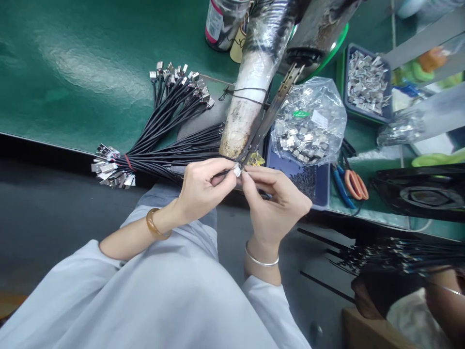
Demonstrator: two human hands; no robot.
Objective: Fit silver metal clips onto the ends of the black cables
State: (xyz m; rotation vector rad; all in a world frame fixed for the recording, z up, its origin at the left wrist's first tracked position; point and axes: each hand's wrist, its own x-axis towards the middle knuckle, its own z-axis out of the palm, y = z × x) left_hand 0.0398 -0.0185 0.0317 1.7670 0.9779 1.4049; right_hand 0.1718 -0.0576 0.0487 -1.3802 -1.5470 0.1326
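My left hand (207, 184) pinches the end of a black cable, where a small silvery connector (237, 170) shows between thumb and finger. From the other side, my right hand (272, 196) closes thumb and forefinger on the same connector. Both hands meet just below the lower end of a long dark metal bar with holes (271, 116). Whether the connector touches the bar I cannot tell. To the left lies a bundle of black cables (156, 161) with metal connectors, tied by a red band (129, 162). More black cables (170, 109) fan out behind it.
A plastic-wrapped pipe (241, 104) rises beyond my hands. Right of it sit a clear bag of metal shells (308, 121), a blue tray of small dark parts (323, 186), orange-handled scissors (356, 184) and a bin of shells (366, 82). Another person's arm (445, 281) shows lower right.
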